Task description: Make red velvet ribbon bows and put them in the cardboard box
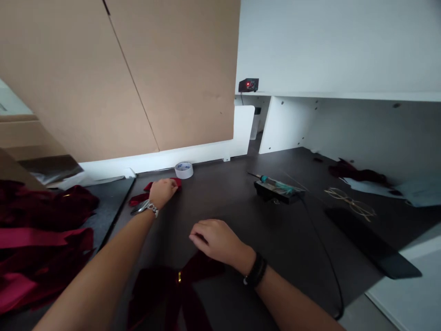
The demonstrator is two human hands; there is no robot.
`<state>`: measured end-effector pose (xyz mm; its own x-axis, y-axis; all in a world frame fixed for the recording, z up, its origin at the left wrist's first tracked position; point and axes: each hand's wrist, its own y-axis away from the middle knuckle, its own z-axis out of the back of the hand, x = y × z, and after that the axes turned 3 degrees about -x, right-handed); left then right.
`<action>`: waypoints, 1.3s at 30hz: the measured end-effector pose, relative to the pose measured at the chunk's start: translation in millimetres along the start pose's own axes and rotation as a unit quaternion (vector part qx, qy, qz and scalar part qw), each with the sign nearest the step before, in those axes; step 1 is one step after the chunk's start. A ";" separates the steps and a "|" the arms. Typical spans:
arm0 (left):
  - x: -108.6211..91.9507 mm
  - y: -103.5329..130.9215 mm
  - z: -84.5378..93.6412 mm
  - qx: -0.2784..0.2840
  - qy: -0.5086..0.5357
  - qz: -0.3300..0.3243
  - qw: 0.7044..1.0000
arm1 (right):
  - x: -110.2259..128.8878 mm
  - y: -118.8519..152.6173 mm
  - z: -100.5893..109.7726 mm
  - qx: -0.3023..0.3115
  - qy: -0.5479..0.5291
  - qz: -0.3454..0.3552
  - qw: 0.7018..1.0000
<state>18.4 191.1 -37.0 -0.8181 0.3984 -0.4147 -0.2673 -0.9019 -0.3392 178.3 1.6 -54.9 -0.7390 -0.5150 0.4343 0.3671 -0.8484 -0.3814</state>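
My left hand (163, 192) reaches forward, its fingers closed on a bright red velvet ribbon piece (139, 199) lying on the dark table. A white tape roll (183, 170) stands just beyond that hand. Closer to me, my right hand (216, 240) is curled with its fingers together; whatever may be inside them is hidden. Partly beneath and in front of it lies a dark red velvet bow (155, 282) with a small gold clasp (179, 276) at its centre.
At the left is a heap of red velvet ribbons (44, 243). A soldering iron (268, 180) rests on a black holder (275, 196), its cord (325, 248) trailing forward. Farther right lie eyeglasses (349, 201) and a black flat object (374, 241). Cardboard (172, 73) stands behind.
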 end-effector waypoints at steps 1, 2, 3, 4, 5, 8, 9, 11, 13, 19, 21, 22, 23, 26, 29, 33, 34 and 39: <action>0.9 -0.6 1.8 -0.001 0.008 0.000 1.000 | -0.2 0.1 0.2 -0.001 -0.001 -0.001 1.000; 1.6 -1.0 3.9 -0.005 0.018 0.001 1.000 | -0.3 0.2 0.3 -0.003 -0.003 -0.004 1.000; 2.0 -1.2 6.3 -0.012 0.031 0.003 0.999 | -0.5 0.2 0.2 -0.008 -0.007 -0.008 1.000; 2.2 -1.0 9.0 -0.022 0.045 0.005 0.999 | -0.8 0.2 0.1 -0.014 -0.012 -0.012 1.000; 2.1 -0.4 12.0 -0.035 0.060 0.008 0.998 | -1.1 0.0 0.1 -0.024 -0.018 -0.019 0.999; -0.1 5.3 22.2 -0.073 0.112 0.018 0.991 | -2.8 -0.4 1.3 -0.055 -0.041 -0.044 0.997; -1.6 9.5 26.0 -0.079 0.132 0.023 0.988 | -3.5 -0.4 2.0 -0.065 -0.051 -0.052 0.995; -7.1 23.2 33.9 -0.080 0.169 0.032 0.982 | -5.1 -0.5 2.7 -0.093 -0.082 -0.068 0.990; -16.3 45.0 41.7 -0.058 0.228 0.043 0.971 | -6.7 -0.6 1.0 -0.142 -0.137 -0.083 0.977; -51.8 125.8 50.8 0.098 0.470 0.056 0.876 | -6.2 -0.9 -13.6 -0.143 -0.379 -0.127 0.905; -55.1 143.4 46.2 0.112 0.475 0.044 0.872 | -3.3 0.0 -15.1 -0.097 -0.443 -0.149 0.879; -54.3 149.8 43.1 0.106 0.476 0.047 0.872 | -1.3 0.6 -14.9 -0.079 -0.460 -0.161 0.869; -52.2 154.8 39.9 0.092 0.473 0.055 0.874 | 0.8 1.3 -14.3 -0.064 -0.470 -0.173 0.863; -43.0 164.7 32.2 0.014 0.429 0.087 0.899 | 6.4 3.2 -12.9 -0.037 -0.486 -0.204 0.849; -38.2 170.4 28.7 -0.022 0.399 0.089 0.913 | 7.5 3.8 -15.4 -0.059 -0.480 -0.216 0.848; -43.1 176.6 23.0 0.111 0.496 0.096 0.856 | 0.6 3.5 -21.5 -0.098 -0.460 -0.211 0.857; -45.2 178.1 20.8 0.123 0.521 0.100 0.839 | -1.3 3.6 -22.5 -0.099 -0.458 -0.206 0.859; -50.5 183.5 13.5 0.091 0.570 0.107 0.809 | -2.6 6.2 -21.9 -0.080 -0.444 -0.155 0.879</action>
<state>3.8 3.2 -66.9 0.1191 0.0313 -0.9924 -0.3377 -0.9386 -0.0701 170.1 0.4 -76.2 -0.0323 -0.2154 0.9760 0.0901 -0.9732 -0.2118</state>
